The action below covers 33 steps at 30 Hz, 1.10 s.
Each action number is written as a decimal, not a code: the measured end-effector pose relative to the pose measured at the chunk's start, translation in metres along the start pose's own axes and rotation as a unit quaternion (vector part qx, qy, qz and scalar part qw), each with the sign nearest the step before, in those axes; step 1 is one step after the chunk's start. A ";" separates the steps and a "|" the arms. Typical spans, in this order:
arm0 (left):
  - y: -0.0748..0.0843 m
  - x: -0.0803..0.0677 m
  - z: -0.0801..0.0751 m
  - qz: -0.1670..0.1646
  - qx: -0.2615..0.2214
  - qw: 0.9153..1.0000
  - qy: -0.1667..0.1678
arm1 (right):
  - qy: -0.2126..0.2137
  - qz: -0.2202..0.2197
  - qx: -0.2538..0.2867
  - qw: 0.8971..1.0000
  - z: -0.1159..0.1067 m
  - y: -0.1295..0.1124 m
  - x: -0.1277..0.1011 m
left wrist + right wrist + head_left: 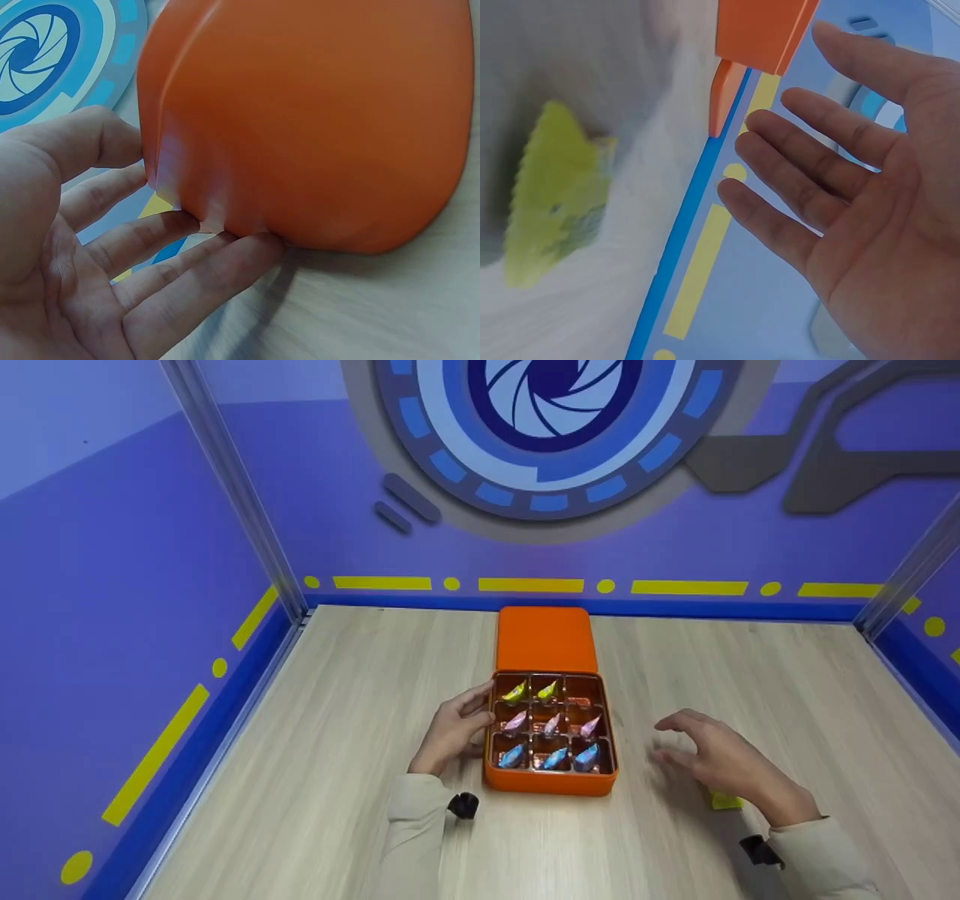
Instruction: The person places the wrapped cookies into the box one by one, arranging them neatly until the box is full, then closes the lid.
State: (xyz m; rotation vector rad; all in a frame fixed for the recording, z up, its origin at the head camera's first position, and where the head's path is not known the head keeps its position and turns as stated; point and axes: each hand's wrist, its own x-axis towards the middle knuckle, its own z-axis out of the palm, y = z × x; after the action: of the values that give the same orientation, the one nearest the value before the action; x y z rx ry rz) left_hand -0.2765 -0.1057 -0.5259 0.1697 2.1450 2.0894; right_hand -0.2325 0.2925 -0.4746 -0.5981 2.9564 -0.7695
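Note:
An open orange box (551, 784) stands at the table's centre, its divided tray facing up. Small wrapped candies fill most compartments: yellow-green (515, 692) in the back row, pink (552, 724) in the middle, blue (555, 757) in front. The back right compartment holds no candy. My left hand (454, 727) holds the box's left side, thumb at the rim and fingertips against the wall. Off to the box's right, my right hand (727, 754) hovers with fingers spread and nothing in them. Below its palm a yellow candy (559, 195) with a serrated wrapper edge lies on the table.
The box's orange lid (546, 639) is folded back toward the rear wall. A wooden table (360, 675) extends around the box. Blue-purple panels (465, 555) with yellow marks and metal corner posts (247, 510) enclose it at the back and sides.

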 end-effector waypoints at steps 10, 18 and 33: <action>-0.001 0.000 0.002 -0.004 0.007 1.000 0.008 | -0.007 -0.012 -0.038 0.999 -0.002 0.012 -0.019; 0.000 0.001 0.002 -0.011 -0.003 1.000 0.009 | -0.016 -0.005 -0.044 0.999 -0.001 0.020 -0.030; -0.001 0.002 0.000 -0.004 0.016 1.000 0.003 | -0.045 0.060 -0.089 0.993 -0.001 0.030 -0.049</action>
State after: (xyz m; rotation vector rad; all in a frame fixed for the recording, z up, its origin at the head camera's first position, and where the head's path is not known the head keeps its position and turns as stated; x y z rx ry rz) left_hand -0.2782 -0.1059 -0.5270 0.1593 2.1793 2.0552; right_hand -0.1976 0.3357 -0.4912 -0.4436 2.9647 -0.4601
